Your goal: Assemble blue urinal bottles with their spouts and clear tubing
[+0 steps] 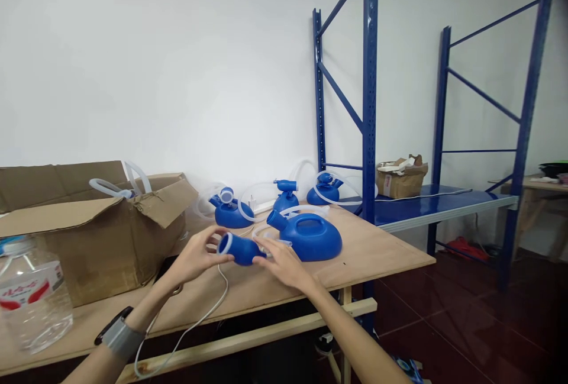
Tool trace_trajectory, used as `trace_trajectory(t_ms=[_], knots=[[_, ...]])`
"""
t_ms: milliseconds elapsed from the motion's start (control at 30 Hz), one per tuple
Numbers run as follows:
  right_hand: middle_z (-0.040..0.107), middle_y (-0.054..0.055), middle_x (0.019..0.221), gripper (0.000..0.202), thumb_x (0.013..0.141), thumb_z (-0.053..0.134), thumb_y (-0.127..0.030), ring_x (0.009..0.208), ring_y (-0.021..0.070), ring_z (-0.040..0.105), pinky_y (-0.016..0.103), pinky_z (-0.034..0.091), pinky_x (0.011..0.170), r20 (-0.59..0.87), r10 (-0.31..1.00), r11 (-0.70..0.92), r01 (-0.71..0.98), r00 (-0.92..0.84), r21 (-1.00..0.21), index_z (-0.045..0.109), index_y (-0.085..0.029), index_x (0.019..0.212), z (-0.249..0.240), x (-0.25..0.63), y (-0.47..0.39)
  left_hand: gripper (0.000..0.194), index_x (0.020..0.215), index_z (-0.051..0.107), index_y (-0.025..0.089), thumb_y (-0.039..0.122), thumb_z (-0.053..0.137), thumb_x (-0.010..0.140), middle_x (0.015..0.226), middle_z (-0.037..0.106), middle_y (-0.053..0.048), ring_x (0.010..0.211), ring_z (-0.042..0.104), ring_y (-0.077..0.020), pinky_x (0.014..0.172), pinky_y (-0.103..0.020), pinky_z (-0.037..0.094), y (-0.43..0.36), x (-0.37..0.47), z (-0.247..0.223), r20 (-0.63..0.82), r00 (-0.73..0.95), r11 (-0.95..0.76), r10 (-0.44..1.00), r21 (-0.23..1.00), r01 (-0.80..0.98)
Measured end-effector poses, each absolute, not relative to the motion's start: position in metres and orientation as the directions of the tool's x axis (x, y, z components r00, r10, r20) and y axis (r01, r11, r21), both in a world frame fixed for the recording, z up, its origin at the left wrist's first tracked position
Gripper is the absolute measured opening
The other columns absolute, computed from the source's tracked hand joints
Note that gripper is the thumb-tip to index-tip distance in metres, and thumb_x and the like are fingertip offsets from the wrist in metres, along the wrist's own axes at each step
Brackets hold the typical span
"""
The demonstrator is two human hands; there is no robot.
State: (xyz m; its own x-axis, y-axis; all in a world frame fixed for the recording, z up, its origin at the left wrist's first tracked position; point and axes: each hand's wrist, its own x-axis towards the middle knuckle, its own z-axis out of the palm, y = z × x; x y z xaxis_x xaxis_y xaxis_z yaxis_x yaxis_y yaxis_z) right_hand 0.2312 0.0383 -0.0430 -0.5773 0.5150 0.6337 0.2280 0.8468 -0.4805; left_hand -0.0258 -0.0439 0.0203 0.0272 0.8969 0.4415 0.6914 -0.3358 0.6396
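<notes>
My left hand [205,254] grips a small blue funnel-shaped part [243,249] at its wide, white-rimmed mouth. The fingers of my right hand [277,260] close on the part's narrow right end. Both hold it level above the front of the wooden table [373,248]. Just beyond my right hand sits a blue bottle [310,237] with a handle and a slanted open neck. Behind stand blue bottles with fittings and clear tubes: one on the left [233,212], one in the middle [286,199], one farther back [323,192].
An open cardboard box [106,242] with clear tubing stands at the left, behind a clear plastic bottle [35,295]. A white cable [199,322] hangs over the table's front edge. At the right, a blue metal rack [370,106] carries a smaller carton [402,180].
</notes>
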Motion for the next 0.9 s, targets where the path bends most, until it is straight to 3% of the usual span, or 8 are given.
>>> trace_trajectory(t_ms=[100,200,333,467,600,767,833,900], knots=[[0.071,0.009,0.126,0.030,0.103,0.055,-0.035,0.109,0.0227,0.069,0.033,0.055,0.094,0.711,0.539,0.840,0.344,-0.452,-0.419,0.066,-0.022,0.128,-0.046,0.228,0.043,0.063,0.107,0.066,0.021,0.062,0.083,0.063,0.106,0.077,-0.008,0.091,0.074,-0.0289,0.083,-0.040,0.060,-0.031,-0.046,0.019,0.545,-0.209,-0.213,0.812,0.611,0.763],[0.073,0.011,0.108,0.019,0.100,0.055,-0.021,0.099,0.0233,0.070,0.032,0.055,0.085,0.681,0.503,0.838,0.492,-0.531,-0.236,0.072,-0.018,0.107,-0.060,0.217,0.047,0.058,0.102,0.064,0.021,0.061,0.081,0.063,0.099,0.077,-0.007,0.088,0.074,-0.0299,0.083,-0.040,0.058,-0.012,-0.054,0.004,0.588,-0.290,-0.115,0.755,0.554,0.824],[0.075,0.020,0.110,0.020,0.095,0.059,-0.015,0.128,0.0337,0.059,0.045,0.050,0.101,0.528,0.465,0.795,0.598,-0.711,0.104,0.076,-0.011,0.104,-0.079,0.196,0.060,0.054,0.106,0.058,0.020,0.053,0.078,0.068,0.108,0.073,-0.012,0.099,0.071,-0.0322,0.086,-0.041,0.055,0.026,-0.043,-0.027,0.614,-0.332,-0.069,0.716,0.536,0.841],[0.072,0.026,0.123,0.029,0.091,0.063,-0.017,0.147,0.0395,0.040,0.061,0.042,0.110,0.442,0.492,0.724,0.635,-0.750,0.270,0.076,-0.006,0.114,-0.089,0.180,0.077,0.053,0.113,0.051,0.018,0.045,0.074,0.073,0.111,0.067,-0.014,0.108,0.067,-0.0337,0.089,-0.043,0.054,0.061,-0.024,-0.053,0.589,-0.386,0.016,0.710,0.535,0.845],[0.077,0.022,0.112,0.027,0.090,0.063,-0.016,0.140,0.0381,0.049,0.060,0.042,0.109,0.394,0.472,0.728,0.600,-0.789,0.331,0.077,-0.010,0.112,-0.089,0.179,0.079,0.055,0.126,0.048,0.016,0.039,0.068,0.080,0.120,0.060,-0.016,0.110,0.066,-0.0325,0.089,-0.041,0.053,0.078,-0.014,-0.071,0.558,-0.292,0.004,0.777,0.459,0.889],[0.077,0.016,0.104,0.021,0.092,0.060,-0.010,0.120,0.0311,0.060,0.048,0.042,0.109,0.399,0.315,0.823,0.457,-0.861,0.337,0.074,-0.011,0.108,-0.081,0.197,0.060,0.065,0.144,0.045,0.015,0.038,0.062,0.086,0.136,0.056,-0.022,0.122,0.063,-0.0354,0.104,-0.045,0.048,0.093,-0.016,-0.090,0.441,-0.146,-0.027,0.885,0.361,0.932],[0.076,0.012,0.109,0.025,0.094,0.057,-0.009,0.114,0.0272,0.061,0.043,0.044,0.106,0.442,0.277,0.875,0.414,-0.853,0.252,0.072,-0.016,0.114,-0.078,0.207,0.052,0.072,0.152,0.037,0.015,0.042,0.058,0.089,0.146,0.053,-0.022,0.137,0.054,-0.0360,0.112,-0.045,0.042,0.099,-0.017,-0.096,0.409,-0.090,-0.085,0.908,0.390,0.917],[0.074,0.009,0.112,0.031,0.100,0.053,-0.012,0.110,0.0246,0.062,0.039,0.047,0.100,0.538,0.289,0.918,0.389,-0.792,0.078,0.069,-0.020,0.125,-0.074,0.217,0.049,0.077,0.157,0.032,0.015,0.044,0.056,0.090,0.154,0.047,-0.022,0.147,0.042,-0.0370,0.118,-0.049,0.037,0.100,-0.016,-0.096,0.386,-0.049,-0.135,0.921,0.435,0.890]])
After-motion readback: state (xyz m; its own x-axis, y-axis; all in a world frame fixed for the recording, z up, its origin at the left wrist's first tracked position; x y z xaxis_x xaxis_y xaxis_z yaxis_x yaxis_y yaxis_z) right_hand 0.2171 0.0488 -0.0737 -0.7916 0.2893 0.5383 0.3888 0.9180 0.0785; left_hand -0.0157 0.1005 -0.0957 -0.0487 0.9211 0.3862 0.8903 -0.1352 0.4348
